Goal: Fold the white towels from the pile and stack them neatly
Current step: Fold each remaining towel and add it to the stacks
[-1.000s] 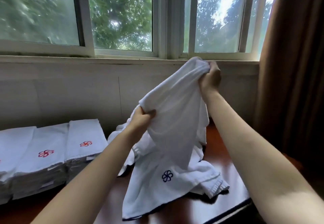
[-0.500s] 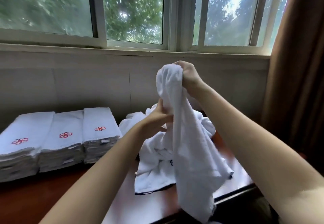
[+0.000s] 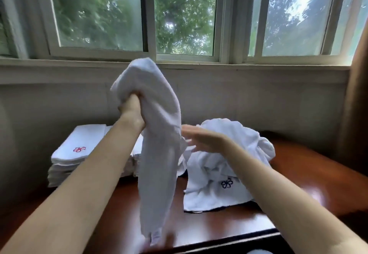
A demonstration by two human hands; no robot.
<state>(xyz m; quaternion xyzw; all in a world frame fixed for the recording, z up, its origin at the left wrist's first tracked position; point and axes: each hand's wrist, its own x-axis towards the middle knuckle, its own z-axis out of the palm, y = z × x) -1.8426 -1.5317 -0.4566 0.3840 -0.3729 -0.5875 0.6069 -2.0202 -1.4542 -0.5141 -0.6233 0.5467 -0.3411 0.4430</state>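
White terry towel (image 3: 157, 154) hangs bunched from our left hand (image 3: 130, 107), fingers clenched; right hand (image 3: 201, 139) spread, empty at 3 o'clock. Risk: a missed corner gives a crooked fold.

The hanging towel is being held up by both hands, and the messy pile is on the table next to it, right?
Not quite. In the head view only the left hand grips the hanging towel. The right hand is open with straight fingers, holding nothing. The messy pile does lie on the table beside it.
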